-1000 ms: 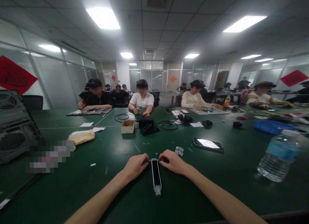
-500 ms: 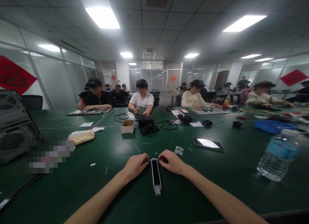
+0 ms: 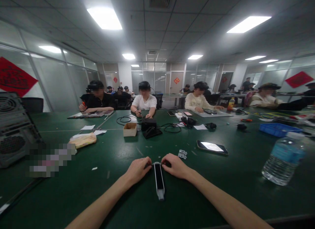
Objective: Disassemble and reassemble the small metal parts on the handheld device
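Slim gadget (image 3: pixel 158 179) on table (image 3: pixel 128 211), six o'clock in view, between left hand (image 3: pixel 138 169) and right hand (image 3: pixel 176 165).
Both curl inward, wrists bent, at its twelve o'clock end; cannot tell whether they pinch it. From gadget: cardboard box (image 3: pixel 130 132), eleven o'clock, contents unclear; blue tray (image 3: pixel 275 131), two o'clock; bottle (image 3: pixel 279 168), three o'clock, blue label (image 3: pixel 286 152) illegible.

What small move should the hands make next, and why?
Probably steady the slim black-and-white device at its far end with the left hand. It lies on the green table, with the left hand and the right hand curled near that end, one on either side. Whether they touch it is unclear.
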`<state>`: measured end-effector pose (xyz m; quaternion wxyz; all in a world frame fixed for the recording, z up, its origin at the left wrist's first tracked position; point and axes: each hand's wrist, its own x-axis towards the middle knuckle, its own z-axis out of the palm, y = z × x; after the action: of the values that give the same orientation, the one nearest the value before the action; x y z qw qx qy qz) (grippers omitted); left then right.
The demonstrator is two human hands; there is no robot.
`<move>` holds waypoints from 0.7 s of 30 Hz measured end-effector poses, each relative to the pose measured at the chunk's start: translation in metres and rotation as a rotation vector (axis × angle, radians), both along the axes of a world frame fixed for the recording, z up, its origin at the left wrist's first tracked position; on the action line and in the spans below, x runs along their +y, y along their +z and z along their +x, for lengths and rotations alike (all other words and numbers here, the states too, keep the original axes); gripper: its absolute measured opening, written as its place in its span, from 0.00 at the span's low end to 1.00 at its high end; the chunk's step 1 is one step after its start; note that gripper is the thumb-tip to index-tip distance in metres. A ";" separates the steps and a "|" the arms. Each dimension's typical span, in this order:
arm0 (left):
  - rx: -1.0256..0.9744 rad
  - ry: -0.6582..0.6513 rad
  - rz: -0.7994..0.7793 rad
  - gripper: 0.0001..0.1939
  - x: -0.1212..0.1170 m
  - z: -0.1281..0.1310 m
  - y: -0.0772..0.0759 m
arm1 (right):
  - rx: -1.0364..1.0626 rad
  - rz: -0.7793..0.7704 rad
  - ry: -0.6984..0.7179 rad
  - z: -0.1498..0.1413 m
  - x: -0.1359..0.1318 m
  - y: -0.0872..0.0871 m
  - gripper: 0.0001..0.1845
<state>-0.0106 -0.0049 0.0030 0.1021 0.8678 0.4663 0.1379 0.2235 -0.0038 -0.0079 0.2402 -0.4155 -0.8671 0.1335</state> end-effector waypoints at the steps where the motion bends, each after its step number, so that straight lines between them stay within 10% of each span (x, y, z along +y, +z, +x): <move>1: -0.005 0.004 -0.007 0.07 0.000 0.000 0.000 | -0.001 -0.007 0.001 0.000 0.000 0.000 0.07; 21: -0.278 0.015 -0.108 0.05 0.010 -0.003 -0.012 | -0.005 -0.011 0.029 0.001 0.002 0.000 0.08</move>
<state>-0.0132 0.0048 -0.0092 0.2113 0.8299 0.4610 0.2324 0.2247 -0.0013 -0.0075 0.2337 -0.4044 -0.8730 0.1406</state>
